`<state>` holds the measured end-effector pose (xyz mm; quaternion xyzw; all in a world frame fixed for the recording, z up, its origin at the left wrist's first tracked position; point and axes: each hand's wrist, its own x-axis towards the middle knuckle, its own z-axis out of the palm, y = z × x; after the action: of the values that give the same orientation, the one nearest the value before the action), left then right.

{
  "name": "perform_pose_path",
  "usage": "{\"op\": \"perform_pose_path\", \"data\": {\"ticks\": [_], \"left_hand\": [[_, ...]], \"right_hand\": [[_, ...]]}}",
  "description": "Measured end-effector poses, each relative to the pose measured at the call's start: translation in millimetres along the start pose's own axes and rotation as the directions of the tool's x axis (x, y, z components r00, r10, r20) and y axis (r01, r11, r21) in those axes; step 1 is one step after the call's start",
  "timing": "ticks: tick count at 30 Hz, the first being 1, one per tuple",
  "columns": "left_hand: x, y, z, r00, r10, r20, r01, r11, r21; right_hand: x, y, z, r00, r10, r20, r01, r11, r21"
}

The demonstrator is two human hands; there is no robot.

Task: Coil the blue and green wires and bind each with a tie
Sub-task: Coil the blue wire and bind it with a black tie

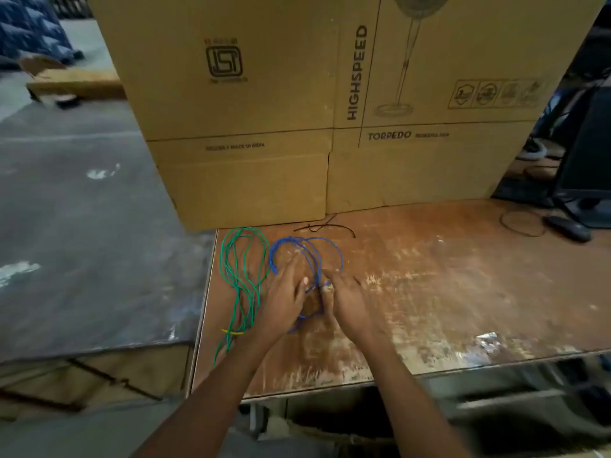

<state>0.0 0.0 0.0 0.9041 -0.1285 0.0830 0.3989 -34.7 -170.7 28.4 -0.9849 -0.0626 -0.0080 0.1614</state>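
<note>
The blue wire [310, 249] lies in loose loops on the worn wooden table [429, 285]. My left hand [284, 299] rests on the left side of these loops with fingers stretched forward. My right hand [347, 299] pinches the blue wire near its lower loops between thumb and fingers. The green wire [244, 269] lies in long loops to the left of my left hand, bound near its lower end with a yellow tie [233, 332]. A thin dark tie [325, 228] lies just beyond the blue wire, near the boxes.
Large cardboard fan boxes [297, 110] stand along the back of the table. A grey surface [82, 242] adjoins on the left. A black monitor [588, 153] and a mouse [568, 228] sit at the far right. A crumpled shiny wrapper [487, 342] lies near the front edge.
</note>
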Motion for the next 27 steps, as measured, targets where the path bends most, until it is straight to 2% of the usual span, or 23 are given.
{"op": "perform_pose_path", "data": {"ticks": [2, 8, 12, 15, 18, 21, 24, 27], "left_hand": [[7.1, -0.3, 10.3, 1.0, -0.007, -0.003, 0.007, 1.0, 0.019], [35.2, 7.2, 31.8, 0.979, -0.138, 0.152, 0.129, 0.989, 0.071], [49.8, 3.6, 45.6, 0.957, -0.25, 0.146, 0.249, 0.968, 0.03], [49.7, 10.7, 51.0, 0.945, -0.319, 0.078, 0.322, 0.946, -0.034], [41.6, 13.7, 49.0, 0.94, -0.338, -0.046, 0.331, 0.936, -0.122], [33.6, 33.2, 34.2, 0.916, -0.374, -0.141, 0.326, 0.904, -0.277], [28.9, 60.3, 19.5, 0.92, -0.374, -0.12, 0.28, 0.838, -0.468], [27.2, 81.8, 10.9, 0.923, -0.381, -0.052, 0.252, 0.7, -0.668]], "right_hand": [[9.9, 8.6, 0.3, 1.0, -0.013, 0.027, 0.014, 0.999, -0.036], [44.9, 40.3, 26.0, 0.99, -0.093, 0.11, 0.102, 0.991, -0.082], [61.5, 58.2, 37.3, 0.986, -0.159, 0.058, 0.164, 0.981, -0.099], [65.5, 70.0, 35.9, 0.972, -0.231, 0.028, 0.233, 0.967, -0.099], [66.4, 82.2, 37.3, 0.976, -0.218, -0.021, 0.218, 0.976, 0.028], [56.7, 82.2, 26.5, 0.972, -0.181, -0.152, 0.217, 0.935, 0.279], [40.5, 69.9, -5.7, 0.96, -0.108, -0.259, 0.229, 0.834, 0.503], [25.9, 53.4, -36.9, 0.968, -0.019, -0.25, 0.181, 0.742, 0.645]]}}
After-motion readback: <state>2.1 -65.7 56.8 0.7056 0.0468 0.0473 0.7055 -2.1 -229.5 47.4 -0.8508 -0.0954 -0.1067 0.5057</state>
